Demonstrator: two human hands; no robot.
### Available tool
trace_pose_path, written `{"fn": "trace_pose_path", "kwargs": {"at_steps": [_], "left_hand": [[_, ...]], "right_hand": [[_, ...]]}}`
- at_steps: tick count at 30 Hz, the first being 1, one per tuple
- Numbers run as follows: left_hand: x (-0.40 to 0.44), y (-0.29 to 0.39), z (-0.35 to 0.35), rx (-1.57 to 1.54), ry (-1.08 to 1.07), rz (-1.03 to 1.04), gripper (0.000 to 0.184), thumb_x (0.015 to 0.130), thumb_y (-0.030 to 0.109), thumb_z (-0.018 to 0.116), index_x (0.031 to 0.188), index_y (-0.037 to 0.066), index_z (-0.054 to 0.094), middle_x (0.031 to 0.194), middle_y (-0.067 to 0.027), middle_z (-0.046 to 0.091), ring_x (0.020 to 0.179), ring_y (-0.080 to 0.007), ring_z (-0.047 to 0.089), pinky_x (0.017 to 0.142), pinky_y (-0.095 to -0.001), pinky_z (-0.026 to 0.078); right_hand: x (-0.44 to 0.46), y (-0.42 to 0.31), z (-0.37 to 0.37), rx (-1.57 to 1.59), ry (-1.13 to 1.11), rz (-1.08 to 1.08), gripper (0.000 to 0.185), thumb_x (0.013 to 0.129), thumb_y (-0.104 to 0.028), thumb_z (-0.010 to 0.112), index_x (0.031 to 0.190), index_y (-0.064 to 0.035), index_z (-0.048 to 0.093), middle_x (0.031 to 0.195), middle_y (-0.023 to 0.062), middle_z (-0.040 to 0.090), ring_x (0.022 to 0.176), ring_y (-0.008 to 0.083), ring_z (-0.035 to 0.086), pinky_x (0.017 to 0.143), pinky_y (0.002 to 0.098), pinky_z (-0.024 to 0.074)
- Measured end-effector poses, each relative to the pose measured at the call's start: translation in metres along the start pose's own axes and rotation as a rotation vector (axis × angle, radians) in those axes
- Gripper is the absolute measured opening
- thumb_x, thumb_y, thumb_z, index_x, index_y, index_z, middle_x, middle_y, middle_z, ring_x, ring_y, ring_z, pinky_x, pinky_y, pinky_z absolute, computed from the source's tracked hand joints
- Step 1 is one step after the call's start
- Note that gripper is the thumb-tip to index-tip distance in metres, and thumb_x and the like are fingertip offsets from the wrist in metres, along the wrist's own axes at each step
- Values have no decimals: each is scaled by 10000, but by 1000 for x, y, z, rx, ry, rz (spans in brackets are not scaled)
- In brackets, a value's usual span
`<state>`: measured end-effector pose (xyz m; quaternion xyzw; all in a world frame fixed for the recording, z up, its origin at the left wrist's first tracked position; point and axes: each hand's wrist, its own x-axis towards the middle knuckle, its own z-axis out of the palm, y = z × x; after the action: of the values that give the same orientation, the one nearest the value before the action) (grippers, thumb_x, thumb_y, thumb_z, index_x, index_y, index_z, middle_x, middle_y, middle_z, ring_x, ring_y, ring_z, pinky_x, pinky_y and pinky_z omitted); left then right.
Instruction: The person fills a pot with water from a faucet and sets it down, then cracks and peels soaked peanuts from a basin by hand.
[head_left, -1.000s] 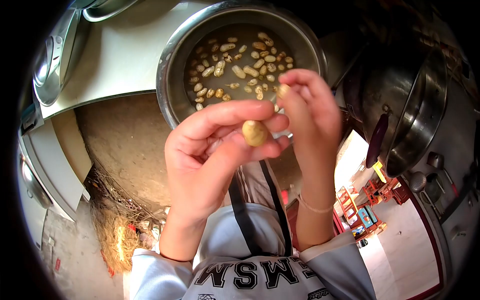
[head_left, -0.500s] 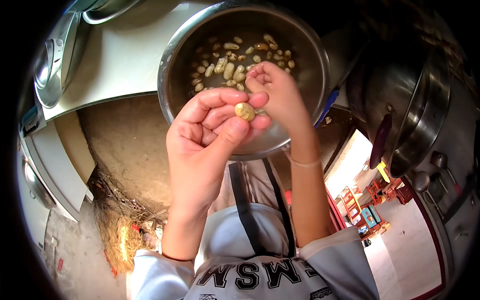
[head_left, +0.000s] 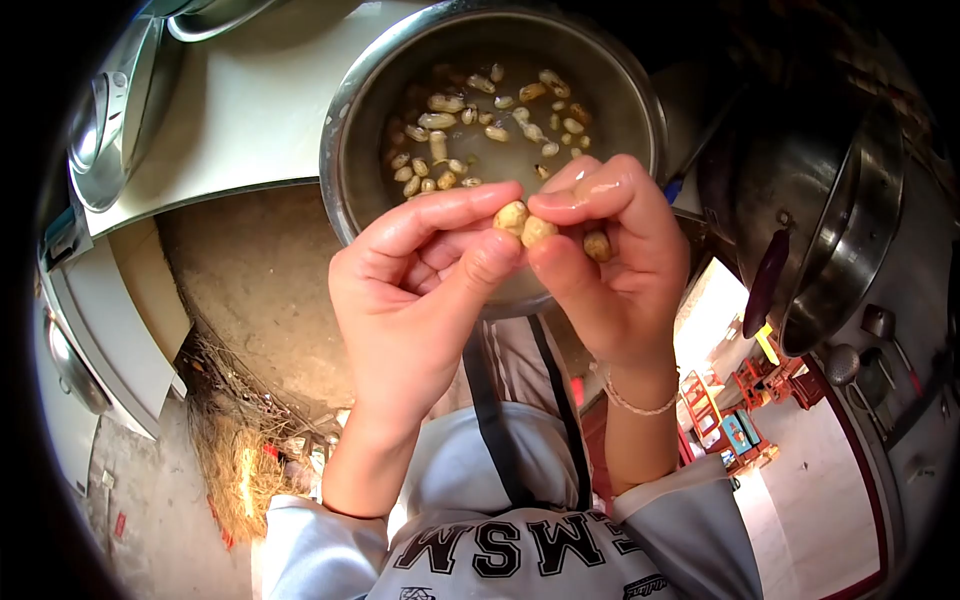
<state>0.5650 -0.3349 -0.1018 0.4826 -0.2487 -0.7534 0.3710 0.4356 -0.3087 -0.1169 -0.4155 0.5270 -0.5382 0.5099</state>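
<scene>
Wet peanuts in their shells (head_left: 438, 121) float or lie in water in a large steel basin (head_left: 338, 185). Just above its near side, my left hand (head_left: 410, 275) and my right hand (head_left: 625, 260) meet, thumbs and forefingers pinched on a pale yellow peanut (head_left: 524, 224). It shows two rounded lobes; whether this is one pod or two touching, I cannot tell. A second, browner peanut (head_left: 597, 246) is tucked against the curled fingers of my right hand. The lower fingers of both hands are partly hidden.
The basin rests at the edge of a pale counter (head_left: 230, 120). Steel bowls (head_left: 105, 140) stand at the left. To the right are a large dark pan (head_left: 845, 230), an eggplant-coloured long object (head_left: 766, 283) and hanging ladles (head_left: 843, 365). Straw (head_left: 240, 470) lies on the floor.
My right hand has come back from over the basin to meet my left, and now holds peanuts. My left hand keeps its pinch. The peanuts in the water have drifted.
</scene>
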Motion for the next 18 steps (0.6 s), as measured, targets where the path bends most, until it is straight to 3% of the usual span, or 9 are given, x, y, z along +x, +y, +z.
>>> {"fn": "trace_pose_path", "kwargs": {"at_steps": [3, 6, 10, 16, 18], "left_hand": [[-2, 0, 3, -47, -18, -8, 222, 754, -36, 581, 968, -79, 541, 895, -128, 593, 796, -153, 595, 716, -221, 487], [-3, -2, 3, -96, -43, -6, 217, 760, -31, 576, 966, -86, 537, 899, -134, 590, 812, -163, 594, 724, -229, 490], [-3, -2, 3, -70, -40, 41, 213, 763, -31, 571, 964, -88, 535, 904, -135, 588, 807, -164, 596, 722, -227, 491], [-7, -4, -2, -4, -21, 29, 215, 762, -29, 573, 966, -82, 537, 895, -123, 590, 775, -147, 597, 701, -209, 487], [-11, -2, -1, -10, -22, 24, 214, 763, -28, 572, 967, -81, 537, 898, -121, 590, 773, -144, 596, 696, -207, 486]], "right_hand": [[0, 3, 2, -56, 33, -9, 107, 771, -52, 578, 816, -13, 489, 714, 11, 500, 535, 5, 411, 459, 135, 315], [-2, 4, 2, 148, 59, 24, 115, 800, -54, 546, 874, -2, 476, 814, 56, 503, 678, 44, 499, 555, 146, 387], [-5, -3, 3, 195, 49, 30, 125, 793, -61, 558, 874, -4, 483, 794, 42, 508, 636, 32, 480, 525, 146, 373], [-6, -2, 4, -100, -45, -2, 93, 781, -30, 541, 844, -12, 476, 767, 18, 506, 577, 16, 435, 482, 155, 348], [-4, 6, 7, -133, 103, -26, 78, 779, -15, 525, 831, -13, 469, 743, 16, 503, 579, 16, 438, 488, 153, 351]]}}
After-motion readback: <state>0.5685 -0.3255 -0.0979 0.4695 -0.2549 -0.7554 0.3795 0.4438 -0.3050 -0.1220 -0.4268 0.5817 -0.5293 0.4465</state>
